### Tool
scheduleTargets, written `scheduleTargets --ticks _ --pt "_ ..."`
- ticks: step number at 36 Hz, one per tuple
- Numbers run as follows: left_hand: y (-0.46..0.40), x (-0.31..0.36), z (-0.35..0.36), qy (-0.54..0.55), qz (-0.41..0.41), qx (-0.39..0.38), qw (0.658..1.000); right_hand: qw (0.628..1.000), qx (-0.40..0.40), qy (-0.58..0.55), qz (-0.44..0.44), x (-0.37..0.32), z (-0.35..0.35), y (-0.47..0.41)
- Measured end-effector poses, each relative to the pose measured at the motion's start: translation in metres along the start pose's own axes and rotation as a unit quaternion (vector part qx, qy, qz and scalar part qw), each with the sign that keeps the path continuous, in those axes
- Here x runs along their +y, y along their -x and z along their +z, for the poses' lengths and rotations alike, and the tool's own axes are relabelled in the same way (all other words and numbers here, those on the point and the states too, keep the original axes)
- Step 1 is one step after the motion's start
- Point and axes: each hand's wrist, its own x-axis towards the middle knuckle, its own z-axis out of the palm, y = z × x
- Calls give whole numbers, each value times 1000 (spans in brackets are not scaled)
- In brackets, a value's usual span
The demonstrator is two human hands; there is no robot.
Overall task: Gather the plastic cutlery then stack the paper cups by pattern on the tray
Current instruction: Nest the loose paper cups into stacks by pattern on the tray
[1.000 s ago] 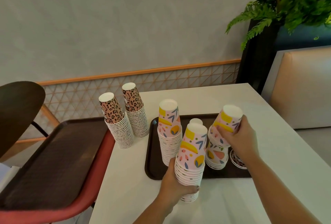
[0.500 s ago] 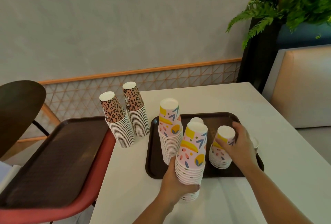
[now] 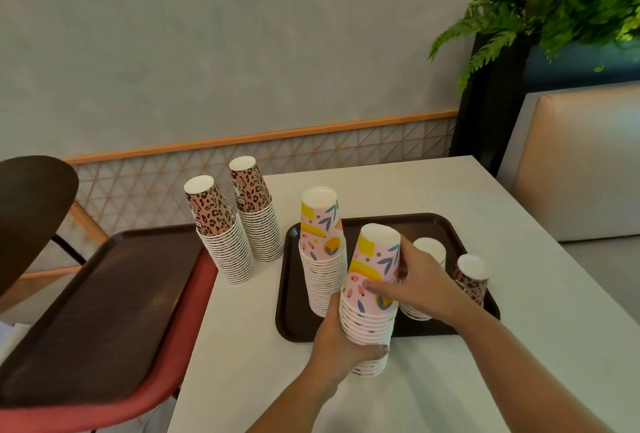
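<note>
Left hand point(image 3: 341, 339): closed around the lower part of the floral stack point(image 3: 372, 297), carrying it upright at the near edge of the tray point(image 3: 294, 328).
Right hand point(image 3: 420, 282): grip wrapped on the top cup of that same stack, fingers point(image 3: 379, 289) across its front, thumb at the back.
Key relation: the short floral pile point(image 3: 424, 251) sits on the tray just behind the right hand, partly hidden; that hand is the nearer one, the left being busy.
Axis: the held stack stands vertical, rims down, as do all the others.
Second floral stack point(image 3: 322, 249): on the tray, just left of the held one, nearly touching.
Leopard cup point(image 3: 471, 278): alone at the tray's right rim.
Leopard stacks point(image 3: 239, 221): two on the desk point(image 3: 519, 294), left of the tray.
Open room: bare tray behind the stacks; bare desk to the right.
Cutlery: none visible.
</note>
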Motion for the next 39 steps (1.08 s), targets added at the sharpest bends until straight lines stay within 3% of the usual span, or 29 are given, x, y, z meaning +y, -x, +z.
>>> scheduleTargets --ticks 17,24,27,32,39 --pt "-3 -1 6 -2 -8 -24 1000 985 164 -39 20 2 -20 -9" --pt "-6 -3 6 -7 -13 -14 1000 942 302 -143 19 7 -49 -18" --pt "-8 -4 6 -5 -13 -12 1000 929 357 -93 18 8 -60 -18" --pt "-9 -1 6 3 -12 -7 1000 945 324 19 36 24 -54 -17" --pt "-10 0 8 0 -11 -10 1000 965 241 59 91 55 -36 -16"
